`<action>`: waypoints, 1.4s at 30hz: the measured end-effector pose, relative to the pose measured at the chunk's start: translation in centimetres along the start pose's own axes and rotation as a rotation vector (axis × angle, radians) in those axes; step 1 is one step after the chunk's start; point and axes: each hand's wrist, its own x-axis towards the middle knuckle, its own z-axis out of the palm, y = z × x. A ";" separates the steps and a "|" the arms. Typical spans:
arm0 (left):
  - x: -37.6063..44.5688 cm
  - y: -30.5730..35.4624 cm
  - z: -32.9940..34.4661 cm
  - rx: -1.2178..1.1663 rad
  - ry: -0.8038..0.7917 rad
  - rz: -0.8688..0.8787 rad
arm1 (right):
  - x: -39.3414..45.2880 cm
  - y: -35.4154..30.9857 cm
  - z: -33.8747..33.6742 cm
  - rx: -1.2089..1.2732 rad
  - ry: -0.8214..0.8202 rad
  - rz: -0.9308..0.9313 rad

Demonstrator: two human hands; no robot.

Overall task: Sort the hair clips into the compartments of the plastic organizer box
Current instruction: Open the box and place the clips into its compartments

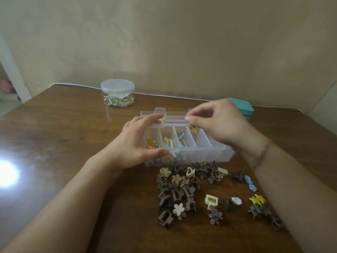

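A clear plastic organizer box (200, 156) stands open in the middle of the wooden table, with its lid (173, 114) tilted back. The three left compartments hold yellow, cream and blue clips; those to the right look empty. My left hand (140, 143) grips the box's left end, thumb on the front wall and fingers over the back rim. My right hand (217, 121) hovers over the box and pinches a small yellow clip (194, 130) above a middle compartment. A heap of brown, cream and grey claw clips (182, 190) lies in front of the box.
A round clear jar (117, 93) with a lid, holding small trinkets, stands at the back left. A teal box (242, 107) sits behind my right hand. Loose blue (250, 183) and yellow (257, 199) clips lie at the right. A bright glare spot marks the table's left side.
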 end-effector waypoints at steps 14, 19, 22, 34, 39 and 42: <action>-0.1 0.2 0.1 0.002 0.001 -0.005 | -4.9 4.5 -5.7 -0.273 0.023 -0.055; 0.0 0.3 0.2 0.004 -0.004 -0.004 | -10.7 7.3 -8.3 -0.431 -0.258 0.053; 0.0 0.2 0.3 -0.012 0.000 -0.007 | -13.4 8.3 -8.4 -0.495 -0.371 0.013; 0.1 -0.2 0.4 -0.010 -0.004 0.003 | -15.7 8.9 -5.3 -0.494 -0.229 -0.047; 0.1 -0.2 0.3 -0.010 -0.012 -0.006 | -14.4 7.9 -5.2 -0.452 -0.073 -0.152; 0.1 -0.2 0.3 -0.002 -0.009 -0.002 | -11.8 6.3 -5.1 -0.368 0.014 -0.279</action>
